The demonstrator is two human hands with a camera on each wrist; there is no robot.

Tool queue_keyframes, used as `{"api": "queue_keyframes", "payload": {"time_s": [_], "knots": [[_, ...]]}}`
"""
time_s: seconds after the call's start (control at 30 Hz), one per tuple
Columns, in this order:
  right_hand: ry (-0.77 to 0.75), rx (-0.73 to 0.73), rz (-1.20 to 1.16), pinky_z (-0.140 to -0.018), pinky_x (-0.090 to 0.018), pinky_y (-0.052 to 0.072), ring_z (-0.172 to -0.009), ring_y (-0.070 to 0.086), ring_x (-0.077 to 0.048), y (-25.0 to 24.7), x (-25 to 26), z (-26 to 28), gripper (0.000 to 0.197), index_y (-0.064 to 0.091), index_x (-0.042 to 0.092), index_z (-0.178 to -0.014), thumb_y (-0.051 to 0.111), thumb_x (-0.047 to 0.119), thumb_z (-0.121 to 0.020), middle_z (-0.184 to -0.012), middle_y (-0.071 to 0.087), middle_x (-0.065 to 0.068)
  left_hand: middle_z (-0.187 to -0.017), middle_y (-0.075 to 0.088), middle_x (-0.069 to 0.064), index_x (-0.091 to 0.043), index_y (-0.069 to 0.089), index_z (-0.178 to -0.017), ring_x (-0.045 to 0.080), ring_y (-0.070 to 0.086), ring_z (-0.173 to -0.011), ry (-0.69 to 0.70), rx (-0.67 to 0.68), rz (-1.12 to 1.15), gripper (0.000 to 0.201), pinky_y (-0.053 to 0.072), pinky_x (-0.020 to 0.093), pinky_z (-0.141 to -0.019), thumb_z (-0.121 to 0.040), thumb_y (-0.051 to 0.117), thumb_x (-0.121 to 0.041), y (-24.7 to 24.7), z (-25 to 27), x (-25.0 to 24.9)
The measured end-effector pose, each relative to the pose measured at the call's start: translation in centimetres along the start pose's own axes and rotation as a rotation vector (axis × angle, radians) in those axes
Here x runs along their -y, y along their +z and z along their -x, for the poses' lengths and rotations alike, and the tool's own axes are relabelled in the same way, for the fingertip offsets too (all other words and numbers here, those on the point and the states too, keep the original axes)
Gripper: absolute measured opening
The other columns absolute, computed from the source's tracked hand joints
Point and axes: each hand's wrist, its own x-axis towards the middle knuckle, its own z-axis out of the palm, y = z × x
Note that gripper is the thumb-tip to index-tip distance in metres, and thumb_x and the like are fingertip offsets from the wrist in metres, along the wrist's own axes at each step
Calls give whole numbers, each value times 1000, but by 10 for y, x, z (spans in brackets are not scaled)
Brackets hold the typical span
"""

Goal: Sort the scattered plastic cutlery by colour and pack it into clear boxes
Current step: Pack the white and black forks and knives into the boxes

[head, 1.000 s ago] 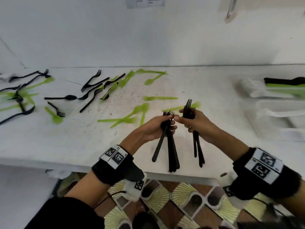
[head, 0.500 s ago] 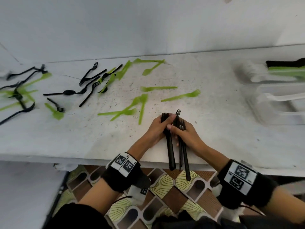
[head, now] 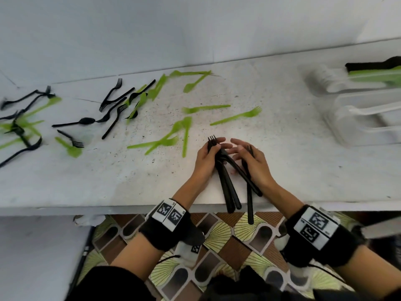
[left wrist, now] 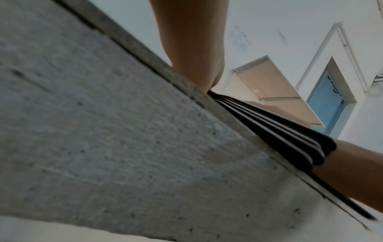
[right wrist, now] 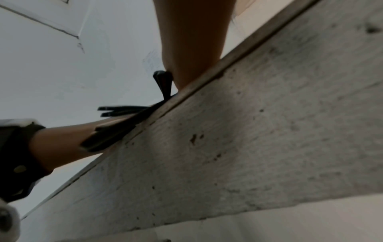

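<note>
At the near edge of the worktop [head: 282,170], the left hand [head: 207,158] is clasping a bundle of black forks [head: 225,183] in its grip, handles overhanging the edge. The right hand [head: 255,165] is curling around more black cutlery [head: 249,192] beside it, fingers half spread.

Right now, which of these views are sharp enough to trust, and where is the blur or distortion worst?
Head view: the hands, left and right, and the black forks read clearly; the far-left cutlery smears, and the table edge bows from the wide lens. Left wrist view: soft, mostly the table's underside. Right wrist view: dim, soft, fork handles only silhouettes.
</note>
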Motion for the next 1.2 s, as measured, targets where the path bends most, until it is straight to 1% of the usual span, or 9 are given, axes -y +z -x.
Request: {"api": "queue_keyframes", "payload": {"time_s": [0.17, 0.27, 0.37, 0.47, 0.53, 0.67, 0.83, 1.03, 1.2], "knots": [[52, -130, -256, -38, -19, 40, -36, 36, -9, -4, 1, -6, 30, 47, 10, -117, 31, 31, -102, -47, 47, 3, -66, 58, -2, -8, 56, -93, 10, 58, -68, -44, 97, 161, 26, 53, 22, -76, -99, 32, -2, -3, 0, -1], [93, -47, -290, -34, -14, 25, -33, 22, -6, -4, -1, -6, 32, 40, 11, -119, 30, 35, -101, -46, 32, 7, -72, 57, 1, -9, 53, -101, 13, 64, -70, -74, 155, 209, 26, 55, 25, -76, -98, 30, 3, -8, 1, -3], [131, -8, -295, -34, -13, 22, -35, 26, -6, -4, -1, -8, 28, 40, 14, -115, 32, 32, -95, -50, 40, 7, -82, 53, 4, -19, 49, -120, 12, 58, -62, 14, 193, 99, 36, 48, 21, -62, -96, 36, 5, -10, 3, -1], [121, 55, -124, -38, -17, 29, -41, 34, -6, -2, 0, -7, 30, 45, 20, -120, 29, 20, -94, -65, 44, 1, -78, 48, 3, -15, 51, -116, 10, 53, -57, 97, 193, -5, 21, 43, 19, -59, -99, 41, -8, -7, 4, 1], [93, 91, 61, -42, -18, 34, -45, 41, -4, -2, -2, -5, 39, 46, 18, -127, 28, 4, -96, -74, 47, -3, -77, 48, 1, -16, 55, -109, 10, 55, -61, 122, 138, -72, 16, 45, 22, -63, -99, 43, -17, -5, 4, 1], [-2, 113, 169, -51, -15, 47, -60, 58, 1, -5, -4, -3, 39, 52, 14, -130, 50, 2, -93, -97, 52, -11, -94, 60, -2, -13, 55, -112, 8, 59, -86, 186, 96, -206, 20, 47, 24, -81, -98, 46, -23, -2, 4, 2], [0, 47, 190, -53, -17, 48, -64, 58, -5, -3, -1, -2, 43, 53, 18, -119, 69, 5, -81, -88, 54, -2, -99, 60, -7, -13, 55, -115, -9, 59, -83, 175, 110, -276, 20, 46, 10, -78, -95, 52, -15, -2, 3, 3], [33, -135, 230, -45, -14, 44, -66, 59, -12, 3, 5, -4, 29, 54, 14, -89, 79, 14, -72, -76, 62, -5, -93, 62, -1, -9, 58, -112, 6, 59, -86, 101, 117, -210, 19, 48, 17, -82, -96, 47, -9, -1, 0, -1], [27, -107, 329, -50, -19, 52, -69, 61, -10, 2, 13, 9, 15, 66, 14, -86, 71, 28, -81, -78, 63, -4, -96, 63, 7, -4, 59, -112, 8, 61, -87, 159, 8, -199, 21, 49, 12, -76, -97, 45, -5, -6, -7, -4]]}}
